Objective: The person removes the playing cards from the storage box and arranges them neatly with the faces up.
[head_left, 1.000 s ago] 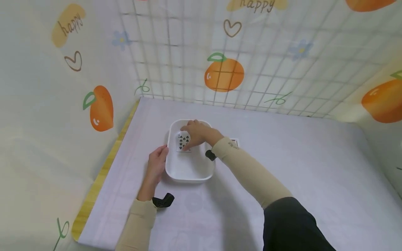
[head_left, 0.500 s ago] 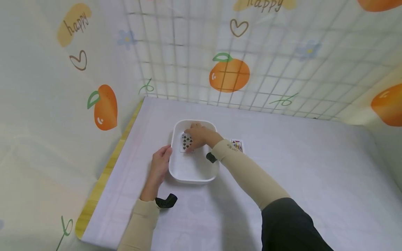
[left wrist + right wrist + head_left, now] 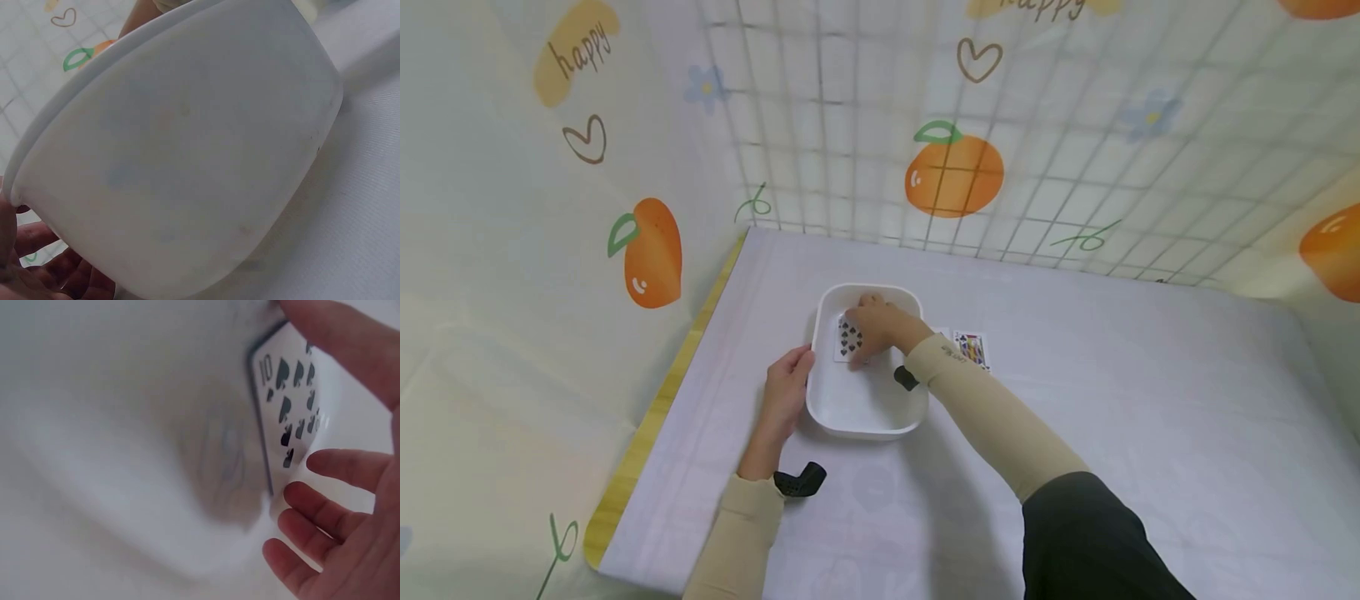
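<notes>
A white plastic tub (image 3: 865, 421) stands on the table, its outer wall (image 3: 187, 137) filling most of the left wrist view. My left hand (image 3: 787, 387) grips the tub's left rim, thumb at the rim and fingers outside below it. Inside, a ten of spades playing card (image 3: 847, 337) lies face up near the far left. My right hand (image 3: 880, 325) reaches over this card, partly covering it. In the right wrist view the thumb overlaps one end of the card (image 3: 287, 400) and the spread fingers (image 3: 325, 512) are near its other end. Whether they touch it is unclear.
Right of the tub, a face card (image 3: 972, 348) lies on the table, partly behind my right forearm, with the edge of another card (image 3: 942, 332) beside it. A white wire grid (image 3: 835, 150) and a printed curtain stand behind the table.
The head view has shifted slightly, so the scene sits further right. More of the face card shows past the right forearm. Both hands keep nearly the same places at the tub.
</notes>
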### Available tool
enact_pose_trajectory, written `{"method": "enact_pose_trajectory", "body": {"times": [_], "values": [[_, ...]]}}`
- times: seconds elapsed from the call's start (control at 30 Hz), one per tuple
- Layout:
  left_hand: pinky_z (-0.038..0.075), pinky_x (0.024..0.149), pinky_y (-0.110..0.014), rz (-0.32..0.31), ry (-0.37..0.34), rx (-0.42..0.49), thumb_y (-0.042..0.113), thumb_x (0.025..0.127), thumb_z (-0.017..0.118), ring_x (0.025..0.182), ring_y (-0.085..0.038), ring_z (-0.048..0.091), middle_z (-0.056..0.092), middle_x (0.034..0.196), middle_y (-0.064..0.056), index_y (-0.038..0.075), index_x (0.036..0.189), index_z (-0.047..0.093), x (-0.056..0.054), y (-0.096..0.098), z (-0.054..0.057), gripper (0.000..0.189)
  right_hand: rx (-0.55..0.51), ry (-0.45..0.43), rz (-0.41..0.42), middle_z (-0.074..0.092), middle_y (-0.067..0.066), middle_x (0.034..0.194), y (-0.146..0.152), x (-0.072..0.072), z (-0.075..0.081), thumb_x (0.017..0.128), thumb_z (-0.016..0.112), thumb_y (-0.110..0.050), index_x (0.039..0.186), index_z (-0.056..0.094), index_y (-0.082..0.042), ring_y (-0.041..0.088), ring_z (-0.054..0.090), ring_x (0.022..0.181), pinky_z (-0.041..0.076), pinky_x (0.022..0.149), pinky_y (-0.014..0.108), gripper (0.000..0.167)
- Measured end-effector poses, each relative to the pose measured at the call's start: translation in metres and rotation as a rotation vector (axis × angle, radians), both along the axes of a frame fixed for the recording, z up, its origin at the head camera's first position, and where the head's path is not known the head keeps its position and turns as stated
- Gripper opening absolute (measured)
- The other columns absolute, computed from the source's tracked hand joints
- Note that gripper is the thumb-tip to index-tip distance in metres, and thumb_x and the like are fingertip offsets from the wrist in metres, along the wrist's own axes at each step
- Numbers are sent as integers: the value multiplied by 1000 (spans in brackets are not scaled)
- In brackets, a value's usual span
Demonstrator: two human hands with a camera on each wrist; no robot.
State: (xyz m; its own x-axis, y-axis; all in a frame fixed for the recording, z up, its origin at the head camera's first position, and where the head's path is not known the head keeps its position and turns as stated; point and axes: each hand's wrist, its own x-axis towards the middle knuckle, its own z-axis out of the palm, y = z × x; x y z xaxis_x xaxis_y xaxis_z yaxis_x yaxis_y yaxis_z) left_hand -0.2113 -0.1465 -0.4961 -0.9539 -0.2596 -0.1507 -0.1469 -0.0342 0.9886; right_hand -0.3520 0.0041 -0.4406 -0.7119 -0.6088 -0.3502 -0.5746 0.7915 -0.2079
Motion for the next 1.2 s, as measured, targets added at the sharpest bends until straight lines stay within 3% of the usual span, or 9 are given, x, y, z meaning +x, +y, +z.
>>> {"method": "enact_pose_trajectory", "body": {"times": [0.4,1.2], "values": [[48,100,-44,8,-7,5,24,103,52,120,-29,58,59,134,-15,3,136,57,-2,0,1,39,13,-9,-10,46,11,126,-2,-4,-6,71,87,-46,138,55,-8,23,40,112,40,103,42,84],[48,101,-43,8,-2,12,23,103,52,120,-29,58,59,134,-15,2,136,57,0,1,3,39,2,7,21,48,14,126,-6,4,6,69,88,-45,142,50,-6,25,41,114,41,103,44,92]]}}
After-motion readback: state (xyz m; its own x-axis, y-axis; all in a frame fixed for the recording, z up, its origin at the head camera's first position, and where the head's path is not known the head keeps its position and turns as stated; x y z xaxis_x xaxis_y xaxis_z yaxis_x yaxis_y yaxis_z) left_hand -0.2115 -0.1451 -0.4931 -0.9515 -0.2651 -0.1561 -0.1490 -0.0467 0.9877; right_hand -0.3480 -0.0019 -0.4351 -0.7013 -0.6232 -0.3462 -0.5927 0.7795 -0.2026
